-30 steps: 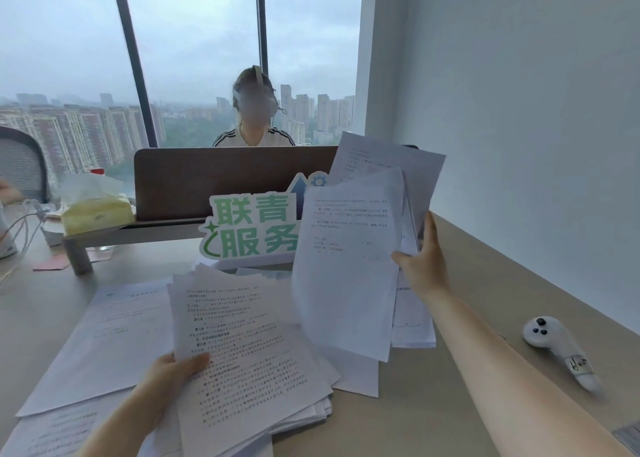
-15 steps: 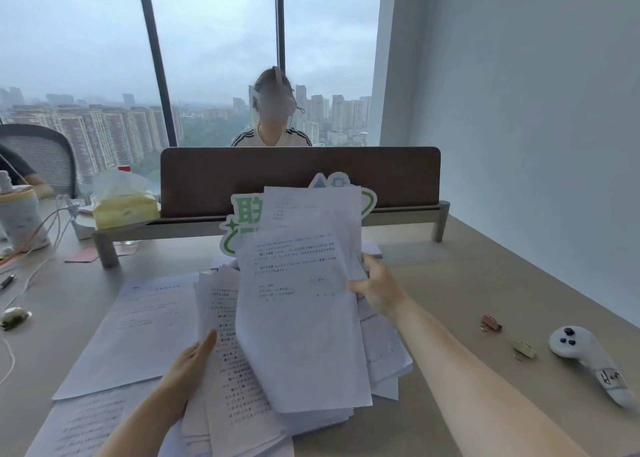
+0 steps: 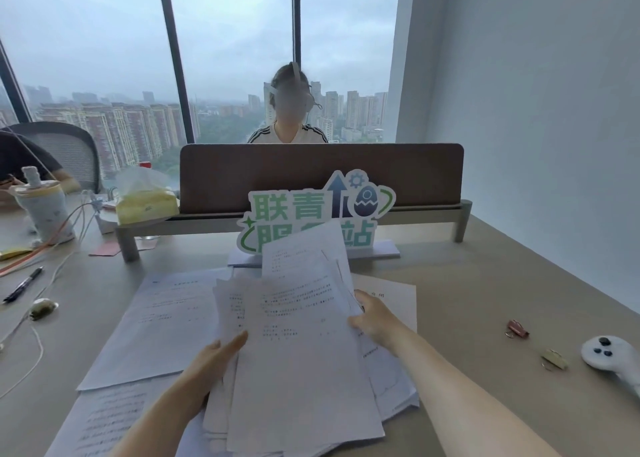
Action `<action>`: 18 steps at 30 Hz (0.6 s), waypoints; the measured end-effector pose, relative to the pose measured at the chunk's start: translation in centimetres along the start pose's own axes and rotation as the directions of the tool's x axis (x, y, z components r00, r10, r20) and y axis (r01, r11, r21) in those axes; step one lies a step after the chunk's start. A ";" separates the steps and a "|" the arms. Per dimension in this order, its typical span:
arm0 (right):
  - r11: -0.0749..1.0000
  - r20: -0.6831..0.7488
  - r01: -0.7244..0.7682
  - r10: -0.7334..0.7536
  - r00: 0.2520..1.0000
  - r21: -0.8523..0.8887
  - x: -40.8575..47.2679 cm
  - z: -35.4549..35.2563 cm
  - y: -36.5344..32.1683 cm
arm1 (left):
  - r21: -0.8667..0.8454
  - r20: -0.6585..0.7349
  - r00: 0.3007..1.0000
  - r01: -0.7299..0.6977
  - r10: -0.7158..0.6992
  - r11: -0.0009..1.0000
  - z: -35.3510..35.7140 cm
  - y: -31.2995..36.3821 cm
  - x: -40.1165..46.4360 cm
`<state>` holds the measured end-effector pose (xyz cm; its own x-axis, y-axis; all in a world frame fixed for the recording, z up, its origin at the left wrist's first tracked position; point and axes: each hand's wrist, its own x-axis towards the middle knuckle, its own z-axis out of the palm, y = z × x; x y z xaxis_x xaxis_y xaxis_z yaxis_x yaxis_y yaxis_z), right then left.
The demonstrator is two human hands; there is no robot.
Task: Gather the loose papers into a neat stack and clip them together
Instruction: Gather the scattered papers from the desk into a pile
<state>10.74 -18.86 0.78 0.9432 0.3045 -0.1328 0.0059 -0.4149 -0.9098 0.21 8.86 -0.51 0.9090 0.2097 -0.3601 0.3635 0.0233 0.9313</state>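
A rough pile of printed white papers [image 3: 298, 359] lies on the desk in front of me, its sheets fanned and uneven. My left hand [image 3: 211, 361] grips the pile's left edge. My right hand [image 3: 375, 319] holds the right edge of the top sheets, which rest on the pile. More loose sheets [image 3: 162, 321] lie flat to the left, and one sheet [image 3: 398, 293] pokes out behind my right hand. A red binder clip [image 3: 516, 328] and a gold binder clip [image 3: 553, 359] lie on the desk at the right, away from both hands.
A green and white standing sign [image 3: 311, 210] is just behind the papers, before a brown desk divider [image 3: 322, 176]. A white controller [image 3: 611, 354] lies at far right. Left are a pen [image 3: 23, 283], cables, a tissue pack [image 3: 145, 200] and a bottle [image 3: 43, 210]. A person sits opposite.
My right hand has brought the sheets it held up in the air down and left onto the pile. My left hand stays on the pile's left edge. The view shifted right.
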 end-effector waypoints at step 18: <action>0.991 -0.185 0.013 -0.037 0.982 -0.130 0.0 3.7 0.2 | 0.041 0.025 0.999 -0.043 0.042 0.998 -0.4 -1.0 1.0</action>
<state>9.54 -15.74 -0.89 0.9875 0.1557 -0.0236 0.0614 -0.5187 -0.8528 0.67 9.42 -1.76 0.9285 0.1856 -0.3217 0.3319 -0.0259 0.9430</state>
